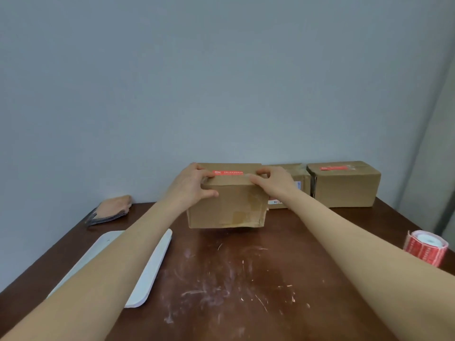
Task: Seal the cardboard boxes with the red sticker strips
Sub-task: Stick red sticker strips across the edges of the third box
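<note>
Hands (194, 184) gripping box (226, 207), red strip (227, 173) between

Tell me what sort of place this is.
Likely a makeshift packing spot in a plain room: cardboard boxes on a scuffed wooden table against a bare wall, a red sticker strip on the box in hand, and a roll of red stickers at the right.

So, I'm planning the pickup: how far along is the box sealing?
Done: the right-hand box carries a red strip. In hand: the left hand and right hand hold the front box, a second strip laid on top. Left: the middle box shows no red strip, though partly hidden.
</note>
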A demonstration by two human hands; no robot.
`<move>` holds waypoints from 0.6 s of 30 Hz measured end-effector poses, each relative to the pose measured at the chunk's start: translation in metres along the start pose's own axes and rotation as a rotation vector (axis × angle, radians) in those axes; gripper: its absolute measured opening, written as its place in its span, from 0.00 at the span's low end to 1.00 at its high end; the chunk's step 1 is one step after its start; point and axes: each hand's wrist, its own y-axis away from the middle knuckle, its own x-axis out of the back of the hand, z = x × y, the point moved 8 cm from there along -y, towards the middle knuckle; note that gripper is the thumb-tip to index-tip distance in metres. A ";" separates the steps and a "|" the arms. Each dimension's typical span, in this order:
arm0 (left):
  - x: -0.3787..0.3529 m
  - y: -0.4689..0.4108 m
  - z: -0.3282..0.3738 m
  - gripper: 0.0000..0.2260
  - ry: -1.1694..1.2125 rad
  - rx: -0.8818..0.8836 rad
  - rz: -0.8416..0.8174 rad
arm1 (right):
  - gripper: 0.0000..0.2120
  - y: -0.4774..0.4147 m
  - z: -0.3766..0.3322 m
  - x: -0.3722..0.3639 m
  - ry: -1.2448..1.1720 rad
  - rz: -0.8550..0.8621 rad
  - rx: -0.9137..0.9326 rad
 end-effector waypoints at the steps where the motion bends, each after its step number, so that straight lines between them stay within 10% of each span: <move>1: 0.001 -0.003 -0.009 0.26 0.011 0.016 0.007 | 0.25 -0.004 -0.002 -0.005 -0.026 -0.007 0.000; 9: -0.003 -0.004 -0.059 0.23 0.258 0.194 0.136 | 0.28 -0.021 0.004 -0.037 -0.090 -0.099 0.032; 18: 0.007 -0.012 -0.074 0.23 1.167 0.468 0.212 | 0.22 -0.034 0.002 0.006 -0.175 0.091 -0.124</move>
